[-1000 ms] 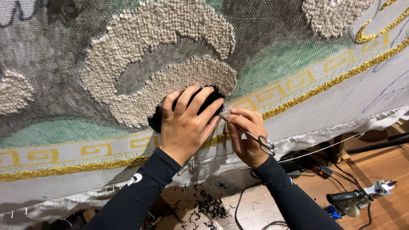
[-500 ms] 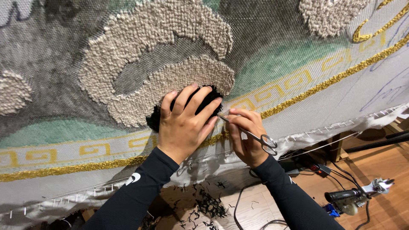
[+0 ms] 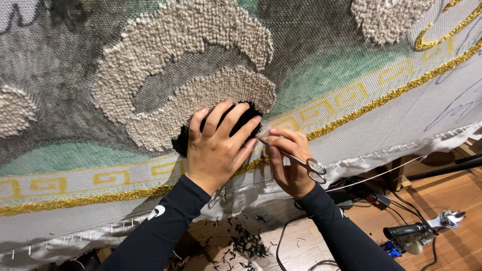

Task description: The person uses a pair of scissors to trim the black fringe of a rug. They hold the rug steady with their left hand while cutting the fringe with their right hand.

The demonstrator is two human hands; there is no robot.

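We see a grey cloth (image 3: 321,60) bearing cream tufted curls (image 3: 191,45), a black tuft (image 3: 246,113), pale green patches (image 3: 326,75), a gold key-pattern border (image 3: 351,95); black sleeves (image 3: 160,236); silver scissors (image 3: 301,163).

No packages, labels, signs or screens show anywhere in the view.

shiny metal scissors (image 3: 296,161); rough woven cloth backing (image 3: 321,55); nubby cream yarn tufts (image 3: 201,30); matt wood floor (image 3: 452,190).
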